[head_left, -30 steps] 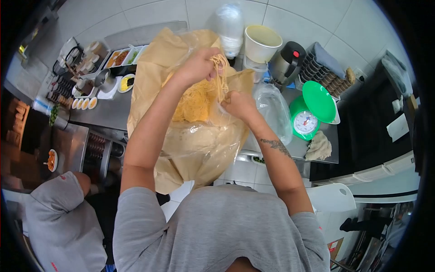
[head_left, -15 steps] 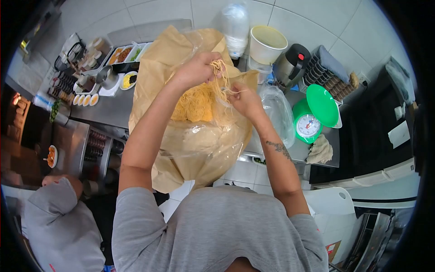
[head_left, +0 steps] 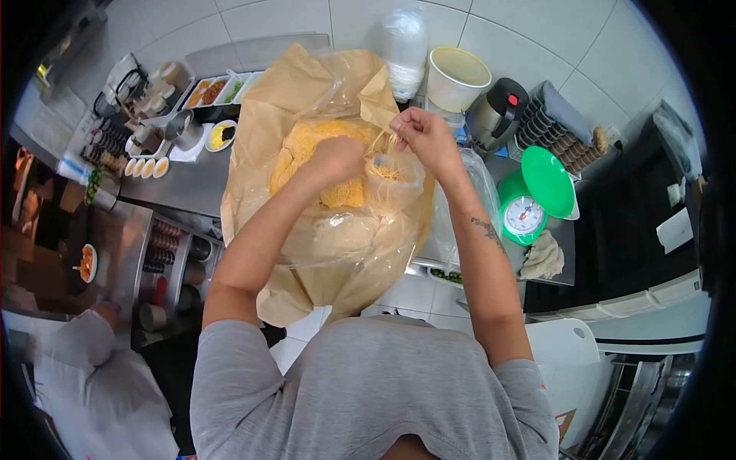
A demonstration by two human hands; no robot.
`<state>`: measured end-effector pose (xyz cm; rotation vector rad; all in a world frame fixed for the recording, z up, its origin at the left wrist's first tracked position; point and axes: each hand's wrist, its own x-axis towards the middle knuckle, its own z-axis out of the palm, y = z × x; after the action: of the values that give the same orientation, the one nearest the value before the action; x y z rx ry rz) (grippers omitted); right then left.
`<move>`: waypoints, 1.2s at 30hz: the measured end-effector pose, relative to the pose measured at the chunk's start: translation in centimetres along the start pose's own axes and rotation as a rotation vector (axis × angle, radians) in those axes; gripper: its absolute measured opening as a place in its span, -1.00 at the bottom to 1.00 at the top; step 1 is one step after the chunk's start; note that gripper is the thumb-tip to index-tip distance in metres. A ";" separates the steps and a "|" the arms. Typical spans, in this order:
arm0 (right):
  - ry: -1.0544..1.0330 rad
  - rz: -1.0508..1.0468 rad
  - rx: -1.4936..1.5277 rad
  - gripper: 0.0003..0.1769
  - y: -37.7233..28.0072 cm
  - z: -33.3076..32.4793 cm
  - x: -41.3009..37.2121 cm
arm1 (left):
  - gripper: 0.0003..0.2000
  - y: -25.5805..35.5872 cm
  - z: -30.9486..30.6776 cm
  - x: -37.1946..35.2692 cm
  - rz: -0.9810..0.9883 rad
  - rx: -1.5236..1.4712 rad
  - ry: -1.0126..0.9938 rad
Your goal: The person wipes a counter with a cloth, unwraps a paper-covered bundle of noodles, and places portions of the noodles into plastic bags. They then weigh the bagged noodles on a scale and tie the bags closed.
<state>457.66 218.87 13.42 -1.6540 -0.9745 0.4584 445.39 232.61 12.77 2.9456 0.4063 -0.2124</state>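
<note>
A large brown paper bag [head_left: 257, 165] with a clear plastic liner lies open on the steel counter, with a mass of yellow noodles [head_left: 307, 138] inside. My left hand [head_left: 340, 159] is over the noodles, its fingers curled; what they hold, if anything, is hidden. Higher and to the right, my right hand [head_left: 424, 134] pinches a few noodle strands, which hang down to the left. Beneath them, a small clear plastic bag [head_left: 395, 192] with some noodles in it rests on the right side of the paper.
A green scale [head_left: 524, 216], a steel jug [head_left: 494, 111] and a white bucket [head_left: 458, 80] stand on the right. Halved eggs [head_left: 146, 168], a metal pot [head_left: 182, 130] and topping trays [head_left: 207, 92] are at the left. A co-worker in grey [head_left: 100, 383] is at the lower left.
My left hand has moved down over the noodle mass. My right hand has risen and shifted right. The raised bundle of noodles is gone from my left hand, and the small bag shows more fully.
</note>
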 end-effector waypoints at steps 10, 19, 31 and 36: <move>-0.008 -0.090 -0.015 -0.57 5.8 3.0 -2.7 | -0.86 -1.9 -1.9 0.7 0.102 -1.192 0.305; -0.065 -0.084 -0.418 -0.56 6.6 4.8 -2.1 | -0.91 -2.6 -3.9 -0.4 0.288 -1.854 0.792; 0.009 -0.048 -0.370 -0.69 7.9 5.7 -1.8 | -0.67 -1.1 4.2 -1.0 0.329 -0.359 0.533; 0.018 -0.106 -0.604 -0.73 7.5 4.6 -2.8 | -0.80 -0.6 3.1 -0.1 0.316 -0.083 0.218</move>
<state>455.36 219.08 4.44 -2.1185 -1.2600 0.0715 444.76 232.65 9.64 2.9052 -0.0286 0.1616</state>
